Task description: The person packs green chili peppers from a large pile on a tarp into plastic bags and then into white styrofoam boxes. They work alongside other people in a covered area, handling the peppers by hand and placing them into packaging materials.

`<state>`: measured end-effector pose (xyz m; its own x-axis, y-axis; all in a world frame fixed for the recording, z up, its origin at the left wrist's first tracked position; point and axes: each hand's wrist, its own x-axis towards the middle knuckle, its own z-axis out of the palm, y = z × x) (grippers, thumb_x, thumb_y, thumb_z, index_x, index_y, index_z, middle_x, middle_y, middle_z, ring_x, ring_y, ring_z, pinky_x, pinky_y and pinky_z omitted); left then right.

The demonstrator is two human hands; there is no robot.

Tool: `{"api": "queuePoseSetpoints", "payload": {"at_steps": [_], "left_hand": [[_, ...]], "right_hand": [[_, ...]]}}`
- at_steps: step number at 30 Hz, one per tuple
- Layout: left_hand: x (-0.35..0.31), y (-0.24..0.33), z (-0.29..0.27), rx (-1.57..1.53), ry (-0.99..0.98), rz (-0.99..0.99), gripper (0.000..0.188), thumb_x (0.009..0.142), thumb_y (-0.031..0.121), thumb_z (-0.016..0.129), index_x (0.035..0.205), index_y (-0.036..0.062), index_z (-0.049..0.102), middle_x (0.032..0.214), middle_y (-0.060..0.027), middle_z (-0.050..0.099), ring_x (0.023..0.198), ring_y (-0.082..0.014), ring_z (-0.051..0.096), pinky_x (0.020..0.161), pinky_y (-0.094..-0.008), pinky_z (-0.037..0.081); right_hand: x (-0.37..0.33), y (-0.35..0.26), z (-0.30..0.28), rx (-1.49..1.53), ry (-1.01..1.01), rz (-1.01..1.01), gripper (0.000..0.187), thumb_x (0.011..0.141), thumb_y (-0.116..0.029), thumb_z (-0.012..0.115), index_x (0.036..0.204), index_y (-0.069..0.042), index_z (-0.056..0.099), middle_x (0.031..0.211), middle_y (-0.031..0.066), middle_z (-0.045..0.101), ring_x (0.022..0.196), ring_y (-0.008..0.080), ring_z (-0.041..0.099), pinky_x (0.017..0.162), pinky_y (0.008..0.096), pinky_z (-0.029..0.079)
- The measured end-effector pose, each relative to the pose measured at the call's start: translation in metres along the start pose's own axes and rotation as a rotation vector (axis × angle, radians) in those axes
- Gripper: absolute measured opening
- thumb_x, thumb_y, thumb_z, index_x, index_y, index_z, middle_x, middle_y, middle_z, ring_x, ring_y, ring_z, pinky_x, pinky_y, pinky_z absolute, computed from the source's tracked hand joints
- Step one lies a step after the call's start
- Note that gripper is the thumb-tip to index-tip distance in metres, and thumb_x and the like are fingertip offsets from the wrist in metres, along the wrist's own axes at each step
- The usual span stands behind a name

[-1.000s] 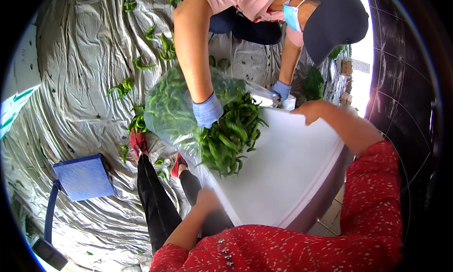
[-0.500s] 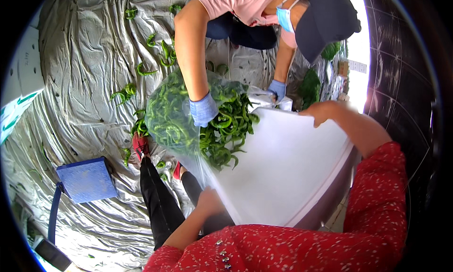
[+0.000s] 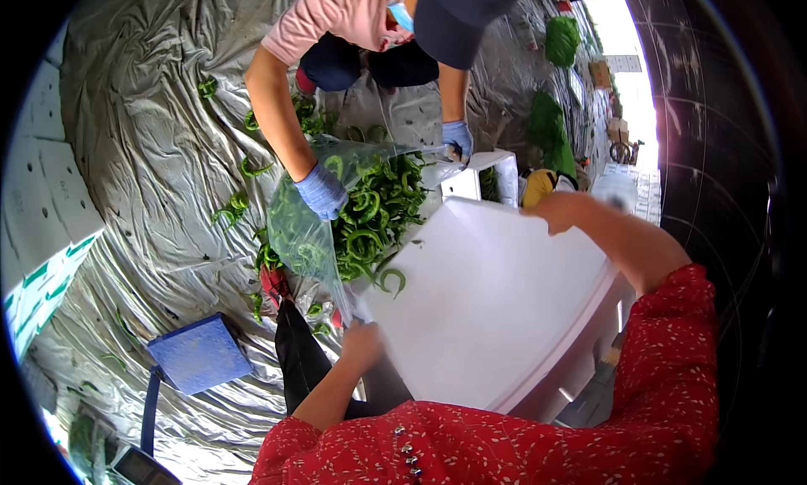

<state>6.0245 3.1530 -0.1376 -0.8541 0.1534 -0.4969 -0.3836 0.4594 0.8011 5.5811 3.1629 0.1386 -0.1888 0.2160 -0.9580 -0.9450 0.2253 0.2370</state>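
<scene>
A white foam box [image 3: 496, 317] is tilted in front of me, its open mouth toward a clear plastic bag [image 3: 290, 220]. Curled green peppers [image 3: 378, 208] fill the bag, and a few lie at the box's lip. My right hand [image 3: 559, 212] is closed over the box's far right rim. At the near left corner, my left hand [image 3: 361, 344] closes on the box rim where the bag's edge meets it; its fingers are slightly blurred. Opposite me, a crouching person's blue-gloved hand [image 3: 322, 191] presses on the bag, and the other gloved hand [image 3: 458, 140] grips its edge.
Loose peppers [image 3: 231, 209] lie on the wrinkled silver sheet [image 3: 160, 149] covering the floor. A blue-topped scale [image 3: 200, 355] stands at left, near stacked white boxes [image 3: 50, 199]. Another white box [image 3: 502, 170] sits beyond mine, with green sacks [image 3: 551, 132] behind. A dark tiled wall [image 3: 698, 140] rises at right.
Peppers on the box floor have drawn back toward the bag, leaving only a few at the lip. The other person's head and arms have shifted left. My hands keep their hold.
</scene>
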Motion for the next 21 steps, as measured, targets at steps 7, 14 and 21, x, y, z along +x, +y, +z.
{"api": "queuePoseSetpoints", "payload": {"at_steps": [7,14,21], "left_hand": [[-0.026,-0.030,-0.026,0.254,-0.047,-0.113,0.036,0.075,0.028,0.062,0.104,0.0070,0.065,0.116,-0.0120,0.057,0.114,-0.0275,0.047,0.090,-0.0438,0.044],[-0.041,0.020,-0.132,0.051,0.395,-0.069,0.030,0.079,0.034,0.060,0.076,0.0051,0.067,0.075,-0.0178,0.063,0.077,-0.0373,0.058,0.069,-0.0452,0.049],[-0.070,-0.022,-0.142,-0.031,0.585,-0.280,0.027,0.079,0.030,0.060,0.069,0.0052,0.065,0.070,-0.0149,0.064,0.076,-0.0339,0.059,0.070,-0.0449,0.048]], "right_hand": [[-0.046,-0.011,0.065,0.055,0.158,0.113,0.079,0.072,-0.009,0.063,0.143,-0.018,0.029,0.103,0.0205,0.061,0.094,0.0331,0.061,0.079,0.0409,0.048],[-0.148,-0.010,0.168,0.389,0.341,0.311,0.080,0.072,-0.011,0.067,0.143,-0.016,0.030,0.098,0.0219,0.062,0.093,0.0352,0.061,0.081,0.0411,0.047],[-0.168,-0.030,0.332,0.600,0.497,0.418,0.074,0.069,-0.002,0.057,0.139,-0.013,0.036,0.098,0.0203,0.063,0.093,0.0370,0.060,0.079,0.0434,0.047]]}}
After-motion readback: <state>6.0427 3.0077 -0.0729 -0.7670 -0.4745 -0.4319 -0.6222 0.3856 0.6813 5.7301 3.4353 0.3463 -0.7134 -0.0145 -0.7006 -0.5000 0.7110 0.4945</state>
